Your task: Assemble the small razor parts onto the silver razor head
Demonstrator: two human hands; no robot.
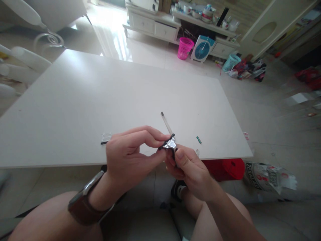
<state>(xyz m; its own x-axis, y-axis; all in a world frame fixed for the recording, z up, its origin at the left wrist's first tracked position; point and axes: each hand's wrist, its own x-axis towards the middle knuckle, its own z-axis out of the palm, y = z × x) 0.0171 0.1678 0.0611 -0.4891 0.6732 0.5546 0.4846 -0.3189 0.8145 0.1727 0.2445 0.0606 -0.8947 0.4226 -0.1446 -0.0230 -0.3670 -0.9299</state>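
Both hands meet above the table's near edge around a small black and silver piece (171, 144), its exact kind unclear. With thumb and fingertips, my left hand (134, 150) pinches its black left side. My right hand (190, 165) is closed around its lower dark part, thumb pressed just below the shiny silver face. Behind it on the table lies a thin pale stick with a dark tip (166, 122); its near end is hidden by the piece. A small black and green strip (199, 140) rests to the right. Left of my left hand is a clear plastic piece with a black edge (105, 138), partly covered.
The white table (120, 90) spreads out ahead. A red container (225, 169) and a printed bag (269, 177) are beyond its near right edge. White chairs (27, 60) stand at left. Across the floor are a pink basket (185, 48) and a blue fan (202, 49).
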